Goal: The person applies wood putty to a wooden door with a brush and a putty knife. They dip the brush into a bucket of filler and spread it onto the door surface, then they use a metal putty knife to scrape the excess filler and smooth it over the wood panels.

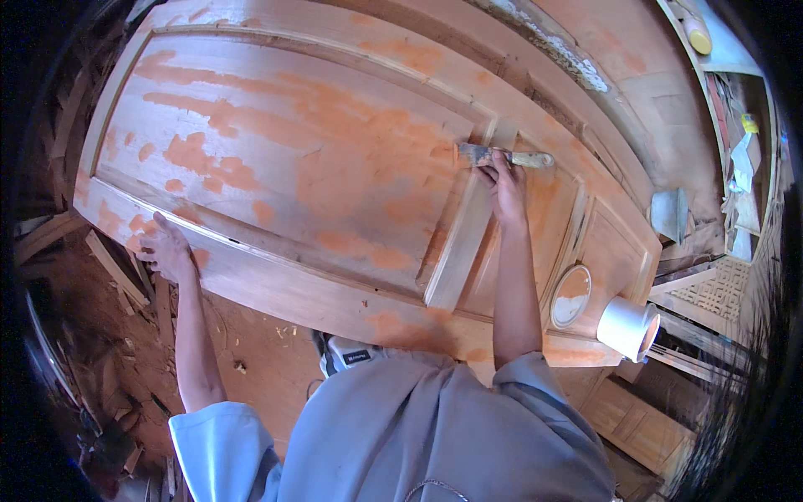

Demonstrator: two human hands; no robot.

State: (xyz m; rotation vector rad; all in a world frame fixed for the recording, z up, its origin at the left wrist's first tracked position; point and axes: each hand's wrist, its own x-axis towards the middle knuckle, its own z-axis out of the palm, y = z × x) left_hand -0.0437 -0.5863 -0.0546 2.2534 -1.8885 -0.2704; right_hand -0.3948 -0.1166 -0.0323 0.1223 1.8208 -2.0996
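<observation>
A large wooden panel door [286, 269] lies flat in front of me, its big panel smeared with orange putty [339, 125]. My right hand [507, 194] is closed round a putty knife [530, 159] with a worn, stained handle. The knife's blade points left and is at the right end of the large panel, by the cross rail. My left hand [170, 249] lies with fingers spread on the door's near edge at the far left, holding nothing.
On the door's right end stand a white tub [623, 329] and a round lid [571, 296] with orange putty on it. A grey bucket [669, 214] is beyond them. Scrap wood [117, 266] lies at the left; shelves [744, 159] hold odds and ends at the right.
</observation>
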